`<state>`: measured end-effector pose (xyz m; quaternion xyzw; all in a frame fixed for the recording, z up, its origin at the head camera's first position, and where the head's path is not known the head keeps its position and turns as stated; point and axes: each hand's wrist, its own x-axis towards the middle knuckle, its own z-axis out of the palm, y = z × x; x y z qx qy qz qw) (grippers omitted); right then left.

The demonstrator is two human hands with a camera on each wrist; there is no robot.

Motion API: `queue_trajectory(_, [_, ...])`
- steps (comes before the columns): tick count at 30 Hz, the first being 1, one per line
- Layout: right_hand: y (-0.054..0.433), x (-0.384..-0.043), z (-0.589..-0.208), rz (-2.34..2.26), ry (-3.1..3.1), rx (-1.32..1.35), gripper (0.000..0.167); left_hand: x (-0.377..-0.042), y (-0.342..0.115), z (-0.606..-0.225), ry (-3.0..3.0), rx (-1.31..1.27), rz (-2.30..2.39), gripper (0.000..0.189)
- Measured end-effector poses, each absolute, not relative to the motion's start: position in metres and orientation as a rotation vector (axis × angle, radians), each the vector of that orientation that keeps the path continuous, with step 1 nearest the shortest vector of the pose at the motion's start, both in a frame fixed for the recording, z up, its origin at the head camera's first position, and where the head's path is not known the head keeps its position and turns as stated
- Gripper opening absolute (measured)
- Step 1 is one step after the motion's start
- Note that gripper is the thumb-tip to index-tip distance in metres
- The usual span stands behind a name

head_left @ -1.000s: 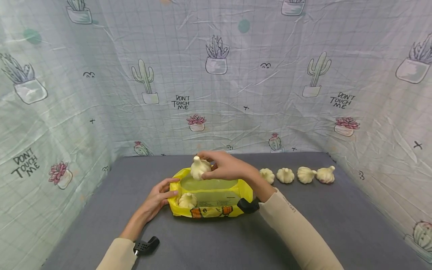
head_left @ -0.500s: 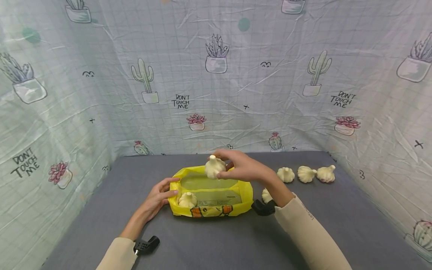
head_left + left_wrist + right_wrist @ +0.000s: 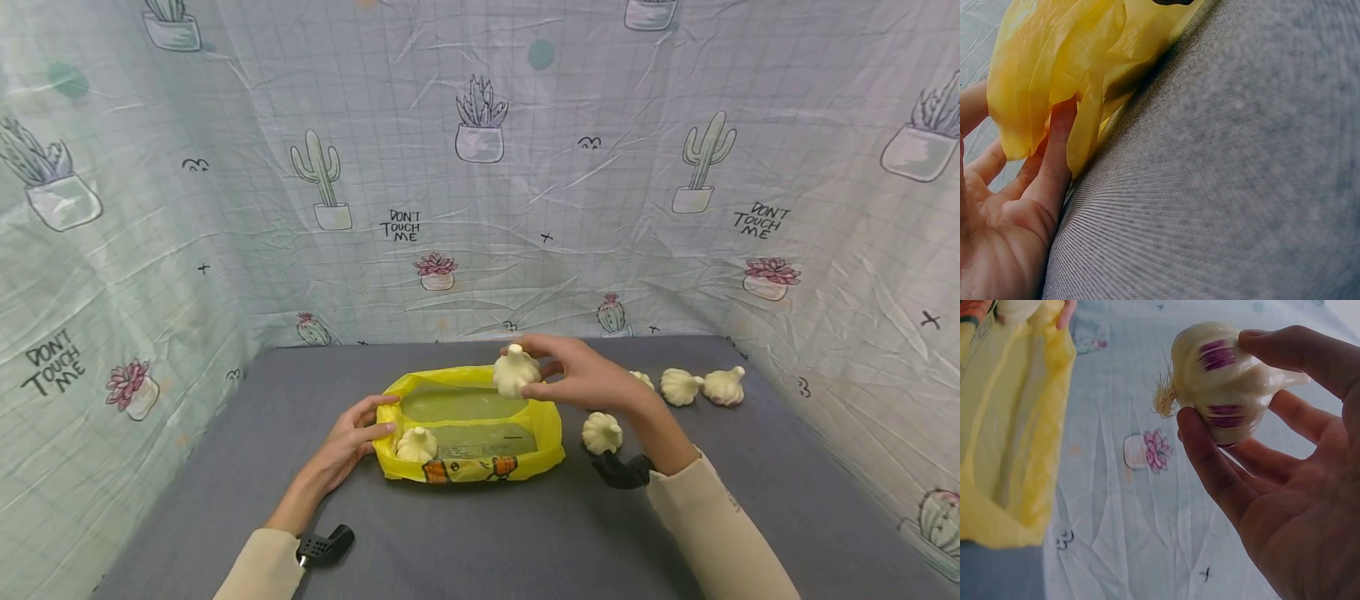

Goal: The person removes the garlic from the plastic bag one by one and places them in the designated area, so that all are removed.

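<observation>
My right hand [image 3: 581,375] holds a garlic bulb [image 3: 515,372] above the back right of a yellow plastic bag [image 3: 546,433]. In the right wrist view, thumb and fingers grip the bulb [image 3: 1219,384], which shows purple streaks and a tuft of roots. The bag lies with its mouth spread wide, and another garlic bulb [image 3: 417,445] sits inside at its left end. At that end my left hand [image 3: 347,437] holds the bag's rim. The left wrist view has the fingers [image 3: 1054,150] partly hidden behind the bag's yellow film [image 3: 1054,56].
Right of the bag lies one garlic bulb [image 3: 602,433]. Farther back, more bulbs [image 3: 681,387] stand in a row, one partly covered by the right forearm. A grey cloth [image 3: 450,542] covers the table. Patterned curtains [image 3: 555,192] hang behind and at both sides.
My right hand has carried the garlic bulb rightward, from over the bag's left part to its back right. A bulb right of the bag has come into view. The left hand stays put.
</observation>
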<state>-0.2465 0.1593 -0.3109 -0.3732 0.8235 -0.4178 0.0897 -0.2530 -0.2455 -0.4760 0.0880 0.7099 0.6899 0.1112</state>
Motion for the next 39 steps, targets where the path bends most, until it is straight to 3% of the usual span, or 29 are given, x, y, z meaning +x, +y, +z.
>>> queue_trajectory(17, [0.220,-0.241,-0.324,-1.317,2.578,-1.080,0.054,-0.254,-0.244,-0.477,2.083,0.223,2.026,0.061])
queue_trajectory(39, [0.279,-0.243,-0.339,-1.350,2.662,-0.856,0.051,-0.253,-0.244,-0.475,2.084,0.224,2.028,0.060])
